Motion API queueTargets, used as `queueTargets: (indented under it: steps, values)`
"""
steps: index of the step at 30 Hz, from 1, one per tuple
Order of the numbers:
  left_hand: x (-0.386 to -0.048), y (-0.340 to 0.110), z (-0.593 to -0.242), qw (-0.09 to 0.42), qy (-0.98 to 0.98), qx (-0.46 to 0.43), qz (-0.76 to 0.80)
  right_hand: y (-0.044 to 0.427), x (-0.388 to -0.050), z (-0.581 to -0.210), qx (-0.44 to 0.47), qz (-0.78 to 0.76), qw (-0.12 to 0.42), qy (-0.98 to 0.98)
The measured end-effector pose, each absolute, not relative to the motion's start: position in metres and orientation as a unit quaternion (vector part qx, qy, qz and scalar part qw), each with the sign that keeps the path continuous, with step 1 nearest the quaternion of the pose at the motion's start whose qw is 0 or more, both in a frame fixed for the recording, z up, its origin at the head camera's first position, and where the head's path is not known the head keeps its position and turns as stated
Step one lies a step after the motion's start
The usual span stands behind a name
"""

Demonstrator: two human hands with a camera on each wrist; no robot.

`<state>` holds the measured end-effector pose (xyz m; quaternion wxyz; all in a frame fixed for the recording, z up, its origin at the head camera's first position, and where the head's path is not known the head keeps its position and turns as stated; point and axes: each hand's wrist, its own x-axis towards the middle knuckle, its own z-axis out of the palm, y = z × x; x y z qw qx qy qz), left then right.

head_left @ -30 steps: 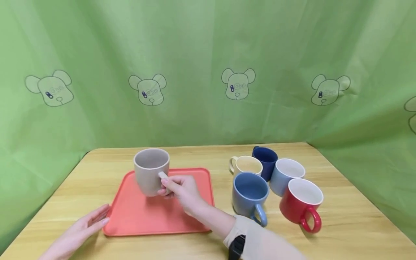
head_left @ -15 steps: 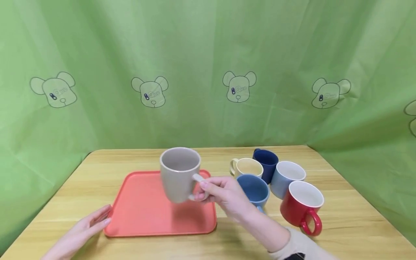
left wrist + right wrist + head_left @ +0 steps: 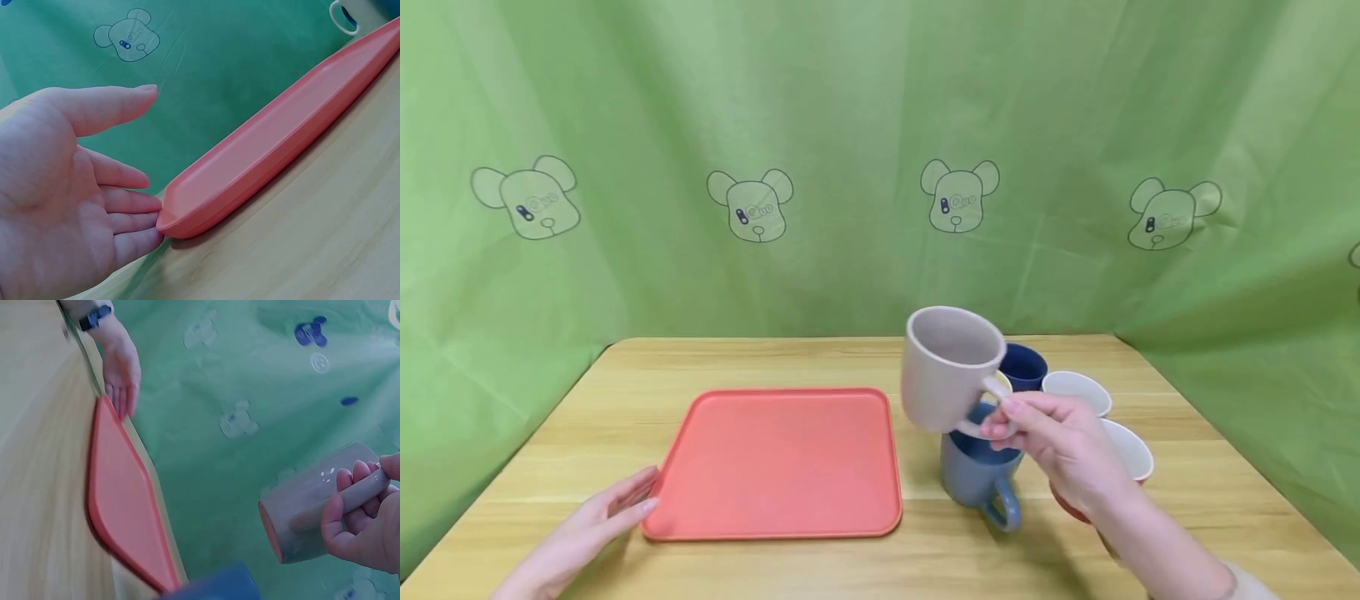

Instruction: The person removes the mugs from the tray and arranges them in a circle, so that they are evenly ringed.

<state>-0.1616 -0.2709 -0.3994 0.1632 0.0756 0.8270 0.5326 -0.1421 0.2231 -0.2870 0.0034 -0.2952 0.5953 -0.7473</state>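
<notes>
My right hand (image 3: 1060, 442) grips a grey mug (image 3: 942, 387) by its handle. The mug is in the air, slightly tilted, above the blue mug (image 3: 973, 475) and partly hiding it. In the right wrist view the fingers curl through the handle of the grey mug (image 3: 312, 506). At the left side of a red tray (image 3: 775, 467), my left hand (image 3: 591, 529) touches the edge with straight fingers. The left wrist view has the fingertips of the left hand (image 3: 69, 194) against the corner of the tray (image 3: 250, 156), thumb apart.
Behind the held mug stand a dark blue mug (image 3: 1024, 367) and a mostly hidden yellow mug (image 3: 1003, 382). A light blue mug with white inside (image 3: 1078, 390) and a red mug (image 3: 1131, 450) are partly covered by the right hand. A green curtain (image 3: 850, 167) surrounds the wooden table (image 3: 760, 575).
The right hand has carried the grey mug from above the tray rightward to the group of mugs. The left hand has stayed at the tray's left edge.
</notes>
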Motion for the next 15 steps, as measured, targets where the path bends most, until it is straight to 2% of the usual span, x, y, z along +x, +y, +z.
queueTargets:
  steps: [6, 15]
  values:
    - [-0.161, -0.271, -0.399, 0.169, 0.828, 0.069, 0.530, 0.264, -0.128, -0.292, -0.262, -0.763, -0.045, 0.589]
    - [-0.161, -0.272, -0.400, 0.168, 0.829, 0.067, 0.529, 0.316, -0.097, -0.314, -0.231, -0.759, -0.059, 0.605]
